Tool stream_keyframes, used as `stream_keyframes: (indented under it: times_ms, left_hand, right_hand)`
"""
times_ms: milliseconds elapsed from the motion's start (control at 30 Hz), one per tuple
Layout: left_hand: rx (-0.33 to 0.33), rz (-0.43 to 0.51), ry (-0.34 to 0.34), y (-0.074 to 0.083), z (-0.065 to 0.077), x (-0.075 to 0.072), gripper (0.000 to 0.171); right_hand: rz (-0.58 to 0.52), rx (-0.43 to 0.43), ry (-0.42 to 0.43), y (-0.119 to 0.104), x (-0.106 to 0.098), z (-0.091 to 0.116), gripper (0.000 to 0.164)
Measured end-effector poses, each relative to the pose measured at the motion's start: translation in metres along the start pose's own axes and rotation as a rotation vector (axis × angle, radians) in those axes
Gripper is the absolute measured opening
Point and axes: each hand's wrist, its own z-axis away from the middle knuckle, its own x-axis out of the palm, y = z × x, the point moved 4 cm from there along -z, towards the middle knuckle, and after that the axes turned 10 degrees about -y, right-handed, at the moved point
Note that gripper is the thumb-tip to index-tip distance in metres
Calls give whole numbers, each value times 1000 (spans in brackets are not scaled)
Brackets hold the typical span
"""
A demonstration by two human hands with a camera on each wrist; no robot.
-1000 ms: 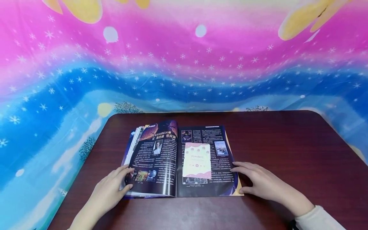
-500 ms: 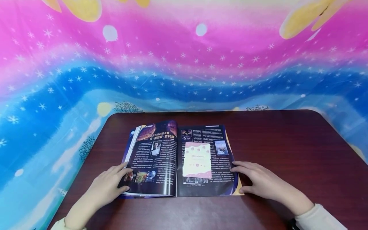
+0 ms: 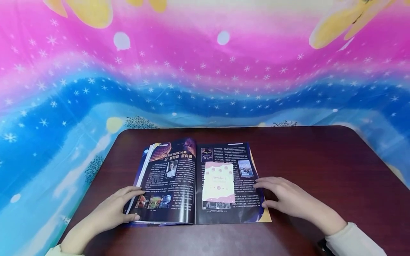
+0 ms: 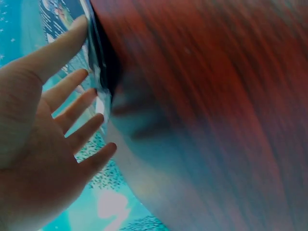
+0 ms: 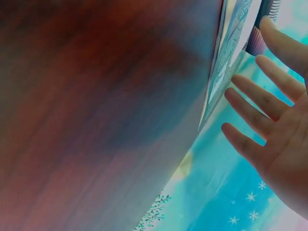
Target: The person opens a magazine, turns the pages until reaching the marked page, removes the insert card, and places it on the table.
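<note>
An open magazine (image 3: 179, 209) with dark printed pages lies on the table in the head view. On its right page rests a pale card (image 3: 218, 183) with pink ends and the word "strawberry". My left hand (image 3: 110, 209) is at the magazine's lower left edge, fingers extended, fingertips and thumb overlapping the page border. In the left wrist view, the left hand's (image 4: 43, 130) fingers are spread beside the page stack. My right hand (image 3: 285, 197) stands at the right page's outer edge, thumb and fingers apart. The right wrist view shows that hand (image 5: 284, 130) with its fingers spread.
The dark red-brown wooden table (image 3: 307, 156) has rounded far corners. Behind and beside it hangs a pink and blue backdrop cloth (image 3: 205, 92) with snowflakes. The left pages form a thicker, curved stack than the right.
My left hand has drawn back left, its thumb sliding toward the page edge. My right thumb and fingers have shifted slightly inward over the right edge. The magazine and card stay in place.
</note>
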Motion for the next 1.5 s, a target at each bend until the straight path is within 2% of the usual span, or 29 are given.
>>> stream_keyframes:
  times_ms: [133,233,333,467,600,1033,1167,1367,1500]
  left_hand:
    - [38,78,3,-5,2,3,67]
    - [109,155,14,-7,3,4,63]
    - [172,256,-6,-10,2,6,61]
    - [190,379,-53,-17,-3,13,61]
    - [203,441,-69,-22,-4,18,57]
    - [216,500,-76,-24,-8,19,57]
    - [231,478,-40,-25,-9,20,57]
    - [244,467,1,-27,-10,19,57]
    - [239,466,15,-27,-10,18,56]
  right_hand:
    - [-66,-12,-3,-4,-4,-10,41]
    - [-115,-18,5,-8,-8,-21,39]
    - [-119,-29,23,-9,-12,-32,37]
    - [-105,-37,30,-9,-14,-48,36]
    - [-117,-46,25,-9,-16,-66,37]
    - [-377,-75,-19,-2,-10,-116,33]
    - [-392,-61,-32,0,-6,-128,36]
    - [-411,27,-57,4,0,-143,45]
    - [-397,15,-55,0,0,-150,51]
